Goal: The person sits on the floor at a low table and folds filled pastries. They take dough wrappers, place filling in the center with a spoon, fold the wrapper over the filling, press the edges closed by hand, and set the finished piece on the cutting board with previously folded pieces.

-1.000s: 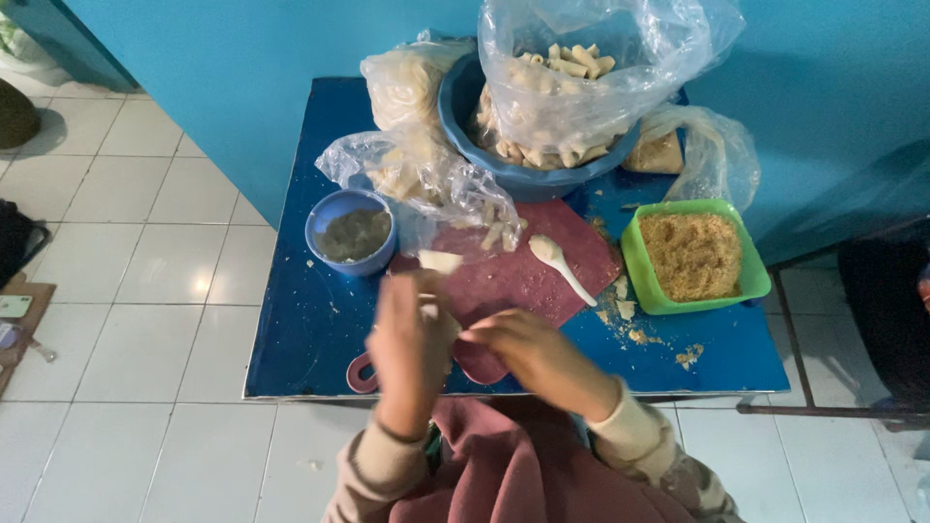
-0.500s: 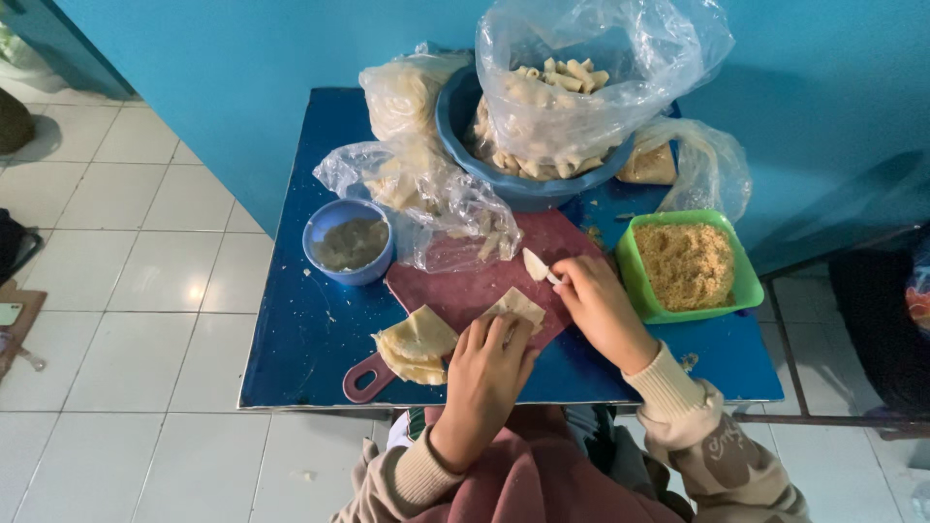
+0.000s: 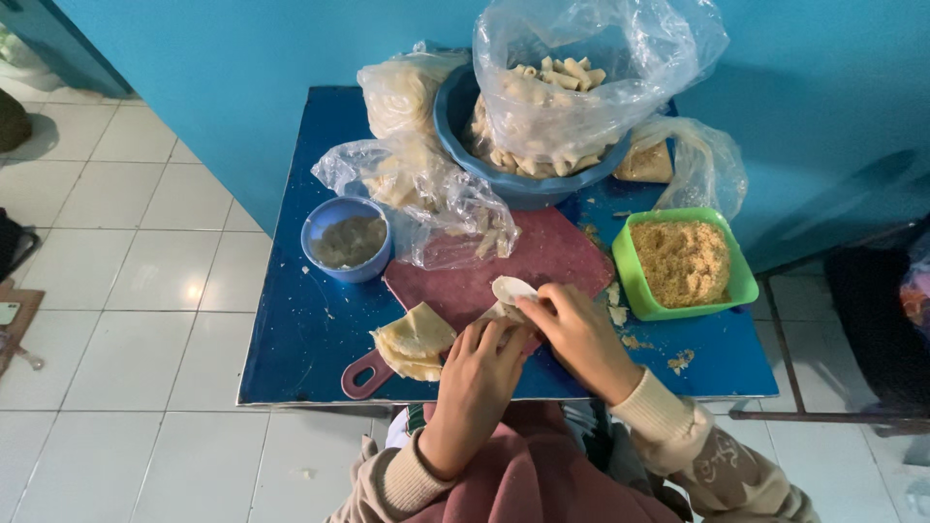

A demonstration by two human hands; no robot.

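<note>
Maroon plastic, the cutting board lies at the middle of the blue table, and both hands now meet over its 6 o'clock edge. Half a second ago the right hand was reaching toward 2 o'clock with a white spoon; it has come back, spoon at its fingertips, to the pale wrapper sheet that the left hand steadies flat with spread fingers. That return suggests filling is being laid on the sheet. The stack of wrappers rests at 8 o'clock of the hands, beside the board's handle. The green tray of crumbs sits at 3 o'clock, the small blue bowl at 10 o'clock, and the big blue basin of rolled pieces under clear plastic at 12 o'clock. The sheet is mostly hidden beneath the fingers, so whether any filling sits on it cannot be told, nor how firmly the right fingers pinch the spoon.
</note>
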